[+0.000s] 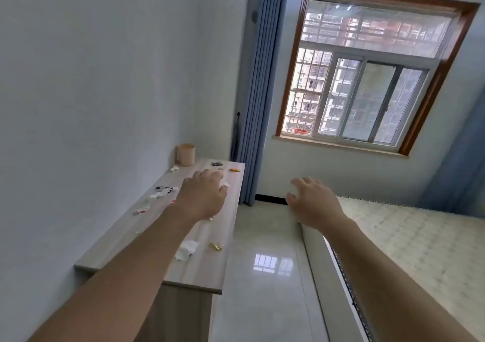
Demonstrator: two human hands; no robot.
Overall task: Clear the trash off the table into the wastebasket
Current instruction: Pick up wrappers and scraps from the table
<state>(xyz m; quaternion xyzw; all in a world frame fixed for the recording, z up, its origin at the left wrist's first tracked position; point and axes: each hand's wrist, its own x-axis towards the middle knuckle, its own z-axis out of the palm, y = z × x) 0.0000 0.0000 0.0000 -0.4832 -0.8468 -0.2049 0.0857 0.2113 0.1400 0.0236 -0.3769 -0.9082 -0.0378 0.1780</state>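
Lying scattered along the pale wood-grain table (199, 270) is all the trash that shows. A crumpled white tissue (186, 249) and a gold foil wrapper (215, 246) sit near the front. A red-and-white wrapper (143, 209) and a crumpled white-and-black wrapper (164, 192) lie on the wall side. At the far end are a small white scrap (174, 168), a dark flat packet (216, 163) and an orange-gold sweet wrapper (235, 170).

A tan round wastebasket (186, 154) stands on the table's far corner against the wall, just beside the small white scrap. Its inside is hidden, so whether anything has gone in cannot be told.

The left hand (202, 197) hovers over the middle of the table, its fingers loosely spread and holding nothing. A tiny white bit (226, 184) lies by its fingertips; whether they touch it is unclear. The right hand (312, 202) is out over the gap between table and bed, fingers wide and empty.

Judging by this, the task is at or near its start: no piece is in hand and at least eight wait on the table. The tiny white bit looks like the likely first pick.

Around the table are a glossy tiled floor (262, 302), a bare patterned mattress (420, 249), a blue pleated curtain (259, 79) and a wood-framed window (367, 79).
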